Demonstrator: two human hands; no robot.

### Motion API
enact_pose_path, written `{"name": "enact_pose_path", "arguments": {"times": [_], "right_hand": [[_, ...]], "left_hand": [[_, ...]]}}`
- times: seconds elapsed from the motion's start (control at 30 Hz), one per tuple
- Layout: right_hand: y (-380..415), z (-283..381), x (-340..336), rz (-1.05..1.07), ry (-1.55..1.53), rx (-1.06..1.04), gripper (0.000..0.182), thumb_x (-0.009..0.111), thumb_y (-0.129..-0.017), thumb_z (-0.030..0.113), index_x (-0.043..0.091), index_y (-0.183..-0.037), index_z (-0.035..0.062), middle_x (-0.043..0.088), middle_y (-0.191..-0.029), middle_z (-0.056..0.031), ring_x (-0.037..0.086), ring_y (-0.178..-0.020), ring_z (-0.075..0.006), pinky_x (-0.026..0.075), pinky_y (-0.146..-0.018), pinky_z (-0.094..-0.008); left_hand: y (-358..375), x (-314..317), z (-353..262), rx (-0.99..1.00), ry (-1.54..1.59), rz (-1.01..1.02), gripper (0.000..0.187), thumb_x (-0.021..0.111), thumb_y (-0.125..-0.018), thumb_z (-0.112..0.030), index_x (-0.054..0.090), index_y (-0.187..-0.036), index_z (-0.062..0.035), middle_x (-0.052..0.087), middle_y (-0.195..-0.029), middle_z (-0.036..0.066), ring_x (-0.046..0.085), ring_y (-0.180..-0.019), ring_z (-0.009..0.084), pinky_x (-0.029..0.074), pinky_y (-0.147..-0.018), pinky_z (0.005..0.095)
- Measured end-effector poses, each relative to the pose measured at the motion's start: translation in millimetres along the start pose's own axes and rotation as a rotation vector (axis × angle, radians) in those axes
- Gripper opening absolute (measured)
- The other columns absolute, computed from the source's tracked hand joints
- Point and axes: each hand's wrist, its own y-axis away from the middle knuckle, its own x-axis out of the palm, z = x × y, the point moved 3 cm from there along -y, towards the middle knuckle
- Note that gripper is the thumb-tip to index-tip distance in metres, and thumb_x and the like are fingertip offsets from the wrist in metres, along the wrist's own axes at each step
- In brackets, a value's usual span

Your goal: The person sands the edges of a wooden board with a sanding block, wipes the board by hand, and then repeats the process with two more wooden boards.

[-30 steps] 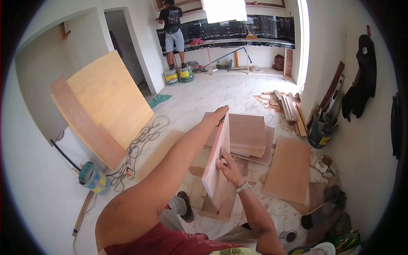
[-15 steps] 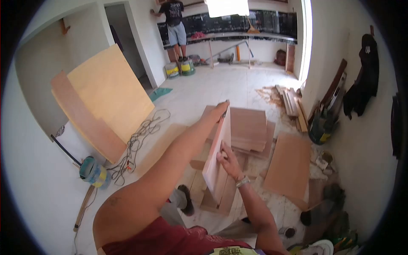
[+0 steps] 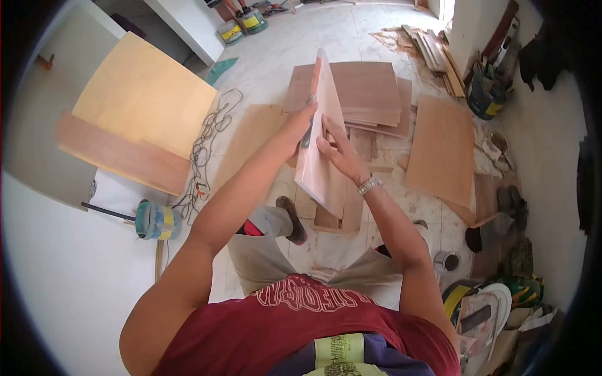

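Observation:
A flat wooden board (image 3: 330, 169) stands on its edge in front of me, its long narrow side facing up and left. My left hand (image 3: 303, 124) is closed at that narrow edge, about midway along. Under its fingers shows a small dark piece that looks like sandpaper (image 3: 306, 136), mostly hidden. My right hand (image 3: 340, 153), with a watch (image 3: 370, 184) at the wrist, steadies the board by its broad right face, thumb and fingers pressed to it. Beneath the board lie wooden pieces (image 3: 348, 216) on the floor.
Stacked panels (image 3: 367, 91) lie just beyond the board. Another panel (image 3: 442, 147) is on the right, near an open can (image 3: 447, 261). Leftward are leaning sheets (image 3: 144, 94), a tangled cord (image 3: 207, 138) and a bucket (image 3: 153, 219). A person's legs (image 3: 237, 7) show at the back.
My left hand has slid from the board's far end back toward me along its edge. My right hand stays on the broad face. The view has tilted downward.

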Motion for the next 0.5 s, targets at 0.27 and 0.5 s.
{"name": "enact_pose_path", "arguments": {"times": [0.27,0.5], "right_hand": [[-0.2,6.5,2.8,-0.044,-0.094,-0.019,0.074,0.061,-0.098,0.044,0.039,-0.15,-0.0042,0.035,-0.158,-0.0224,0.028,-0.149,-0.0334,0.023,-0.121,-0.0412],[1.8,11.9,-1.9,-0.057,-0.113,0.013,0.073,0.061,-0.098,0.045,0.041,-0.15,-0.0018,0.037,-0.157,-0.0224,0.031,-0.148,-0.0338,0.028,-0.119,-0.0406]], "left_hand": [[54.9,2.5,24.3,0.096,0.06,0.033,0.059,0.05,-0.104,-0.039,0.042,-0.147,0.0001,0.061,-0.128,0.013,0.064,-0.111,0.0207,0.055,-0.09,0.0359],[44.8,-0.1,25.3,0.099,0.056,0.079,0.053,0.046,-0.105,-0.034,0.041,-0.149,-0.0044,0.058,-0.131,0.011,0.06,-0.117,0.0199,0.051,-0.094,0.0357]]}}
